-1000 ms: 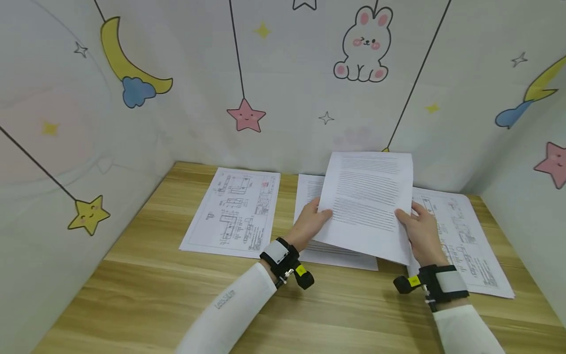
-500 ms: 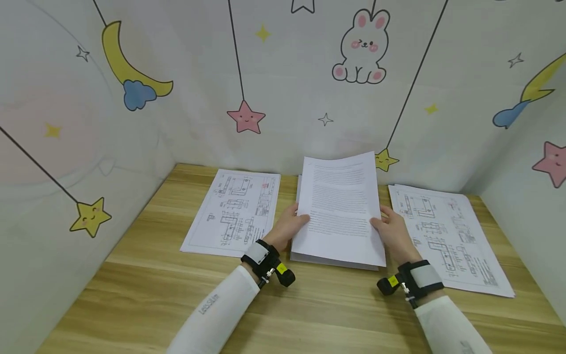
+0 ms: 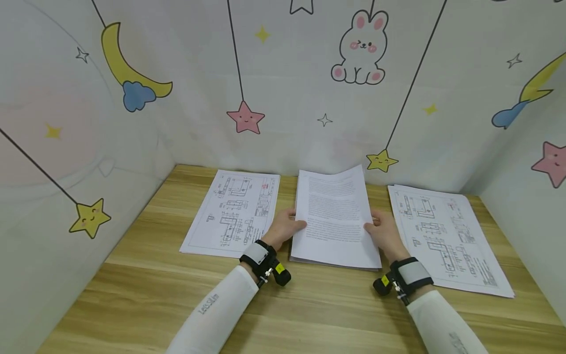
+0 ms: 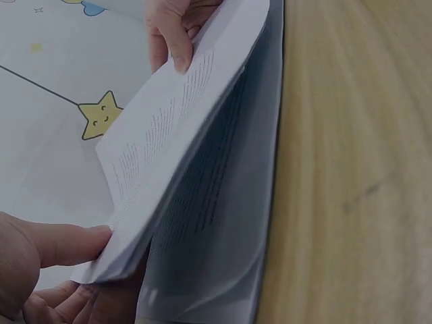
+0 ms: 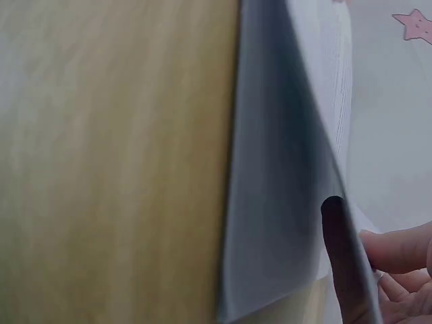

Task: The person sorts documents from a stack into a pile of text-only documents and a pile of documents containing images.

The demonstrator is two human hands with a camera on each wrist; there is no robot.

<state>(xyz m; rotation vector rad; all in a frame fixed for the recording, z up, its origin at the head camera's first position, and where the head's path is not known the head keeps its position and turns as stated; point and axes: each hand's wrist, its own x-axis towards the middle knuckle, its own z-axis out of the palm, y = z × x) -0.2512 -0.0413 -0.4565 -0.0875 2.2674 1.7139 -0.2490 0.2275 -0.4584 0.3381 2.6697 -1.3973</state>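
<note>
Both hands hold a thin sheaf of printed paper [image 3: 332, 211] by its two long sides, thumbs on top and fingers beneath. The left hand [image 3: 283, 228] pinches the left edge, and the right hand [image 3: 385, 233] pinches the right edge. Under the sheaf lies another stack of printed sheets [image 4: 250, 202] on the table. The wrist views show a gap between the two, with the sheaf tilted above the stack. In the right wrist view, a finger [image 5: 341, 253] of the right hand supports the sheaf from below.
A stack of technical drawings [image 3: 230, 216] lies on the wooden table [image 3: 132, 295] to the left. Another stack of drawings [image 3: 451, 241] lies to the right, near the right forearm. A white wall cloth with cartoon prints [image 3: 287, 73] closes off the back and sides.
Both hands have carried the sheaf left from beside the right-hand drawings and lowered it over the middle stack. The right-hand drawings and the yellow wall star are now uncovered.
</note>
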